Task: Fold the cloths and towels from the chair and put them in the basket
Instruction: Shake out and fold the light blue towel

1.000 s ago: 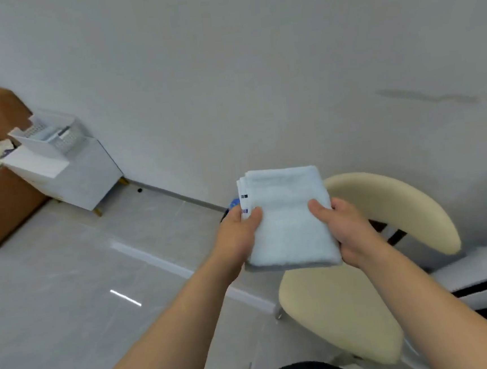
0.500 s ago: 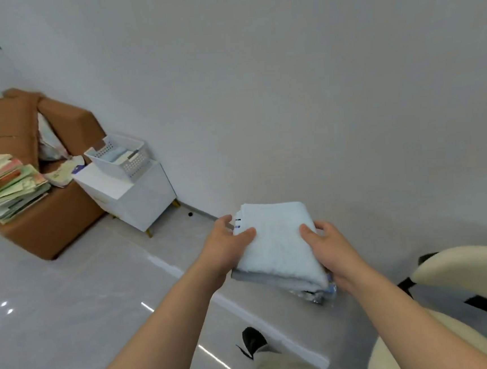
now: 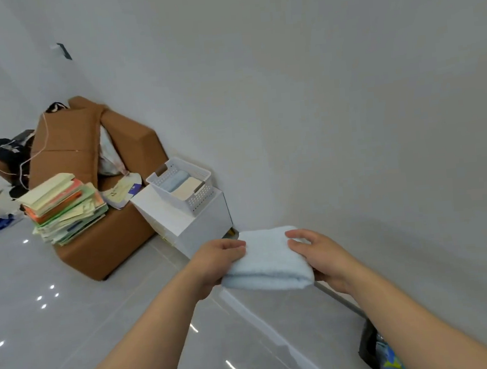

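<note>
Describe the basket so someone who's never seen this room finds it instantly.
Find the brown sofa at the left of the room; a low white cabinet stands beside it. The basket sits on top of that cabinet. It is the only white, perforated container there, with a folded blue cloth and a cream one inside.

A glossy pale tiled floor (image 3: 72,331) is carrying a white cabinet (image 3: 193,230), which is standing against the wall. A brown sofa (image 3: 106,246) is standing on the floor just beside the cabinet. A white basket (image 3: 198,201) is sitting on the cabinet's top, along the edge nearest the wall, and is holding a folded blue cloth (image 3: 174,180) and a folded cream cloth (image 3: 186,189). A leaning stack of books (image 3: 65,208) is resting at the front edge of the sofa's seat, with a booklet (image 3: 122,190) lying behind it.
</note>
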Tool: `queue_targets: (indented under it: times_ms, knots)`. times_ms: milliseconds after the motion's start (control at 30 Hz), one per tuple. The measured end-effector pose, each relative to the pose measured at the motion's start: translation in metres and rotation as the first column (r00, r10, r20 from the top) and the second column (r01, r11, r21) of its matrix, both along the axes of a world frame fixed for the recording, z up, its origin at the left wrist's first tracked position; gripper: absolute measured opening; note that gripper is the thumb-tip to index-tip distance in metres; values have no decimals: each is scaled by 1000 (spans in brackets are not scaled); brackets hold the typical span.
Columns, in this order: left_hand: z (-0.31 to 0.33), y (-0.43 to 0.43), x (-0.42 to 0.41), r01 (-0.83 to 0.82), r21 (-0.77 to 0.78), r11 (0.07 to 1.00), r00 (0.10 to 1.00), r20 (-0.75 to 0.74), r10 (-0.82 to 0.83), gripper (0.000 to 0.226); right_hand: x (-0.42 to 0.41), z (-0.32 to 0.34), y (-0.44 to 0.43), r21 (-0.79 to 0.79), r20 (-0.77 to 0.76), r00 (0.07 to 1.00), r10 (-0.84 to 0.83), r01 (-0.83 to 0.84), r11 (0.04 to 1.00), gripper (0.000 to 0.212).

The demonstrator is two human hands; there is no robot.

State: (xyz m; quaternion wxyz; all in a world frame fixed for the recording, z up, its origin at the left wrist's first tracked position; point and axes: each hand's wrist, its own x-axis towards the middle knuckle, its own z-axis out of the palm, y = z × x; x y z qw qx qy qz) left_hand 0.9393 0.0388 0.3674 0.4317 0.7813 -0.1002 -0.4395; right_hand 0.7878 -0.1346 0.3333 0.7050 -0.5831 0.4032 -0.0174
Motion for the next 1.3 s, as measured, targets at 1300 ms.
queue_targets:
  times_ms: [1300]
  knots:
    - [-313,-160,762,717,308,625,609,160,-777,64,756,-265,-60,-100,-715,691,105,-250,963,79]
